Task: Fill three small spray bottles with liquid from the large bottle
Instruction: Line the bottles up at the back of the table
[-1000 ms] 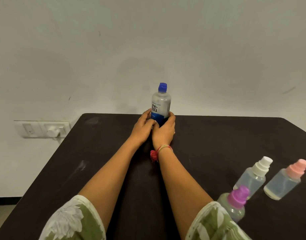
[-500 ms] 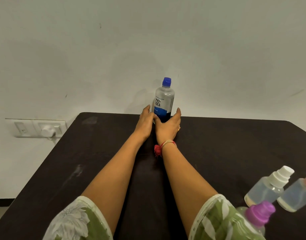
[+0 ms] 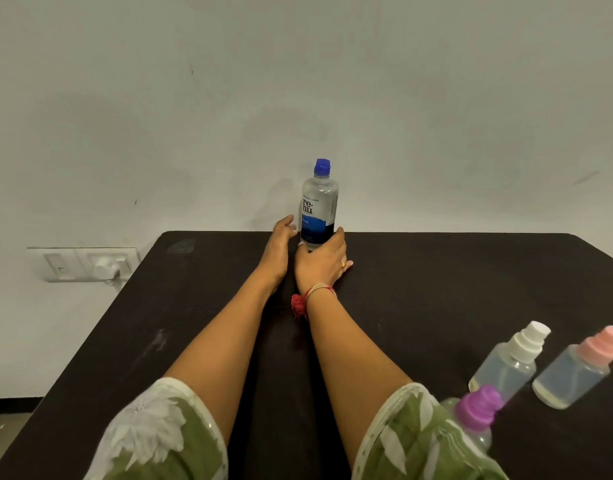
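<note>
Head view — large bottle [image 3: 319, 209] stood upright at the far edge of the worktop [image 3: 436, 289]. Right hand [image 3: 324, 263] gripped its base; left hand [image 3: 280, 244] was slack just beside it, holding nothing. Well apart, to its right, stood white-capped sprayer [image 3: 505, 368], pink-capped sprayer [image 3: 571, 375], purple-capped sprayer [image 3: 476, 407].

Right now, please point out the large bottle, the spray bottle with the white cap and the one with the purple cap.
large bottle [image 3: 318, 216], head view, on its label.
white-capped spray bottle [image 3: 505, 370], head view, on its clear body.
purple-capped spray bottle [image 3: 480, 405], head view, on its cap.
</note>
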